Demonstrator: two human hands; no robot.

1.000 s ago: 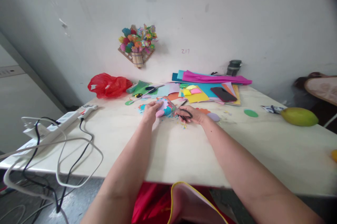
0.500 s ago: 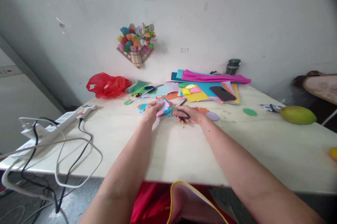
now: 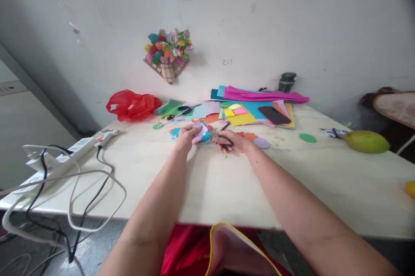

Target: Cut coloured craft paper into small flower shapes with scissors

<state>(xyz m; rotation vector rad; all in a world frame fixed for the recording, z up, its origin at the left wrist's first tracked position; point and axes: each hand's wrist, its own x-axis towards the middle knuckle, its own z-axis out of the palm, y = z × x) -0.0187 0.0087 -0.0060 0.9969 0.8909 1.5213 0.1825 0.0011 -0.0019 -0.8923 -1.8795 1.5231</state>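
Note:
My left hand [image 3: 186, 138] is closed on a small piece of lilac paper [image 3: 201, 131], pinched between thumb and fingers. In my right hand [image 3: 234, 141] is a pair of scissors [image 3: 226, 140], its black handle looped round the fingers. The scissor blades point left toward the lilac paper; whether they touch it I cannot tell. Beneath and around both hands lie small paper scraps and cut shapes, among them blue pieces [image 3: 175, 132] on the left. Orange flower shapes [image 3: 249, 136] and a lilac oval [image 3: 261, 143] lie just right of my right hand.
At the back are a red plastic bag [image 3: 132, 105], a second pair of scissors [image 3: 185, 110], coloured sheets [image 3: 249, 109] and a phone [image 3: 275, 115]. A power strip [image 3: 73, 150] with loose cables lies left. On the right are a green oval [image 3: 308, 138] and a yellow-green fruit [image 3: 366, 141].
The lilac paper in my left hand has turned slightly and shows a little less of its face. Both hands stay in nearly the same place.

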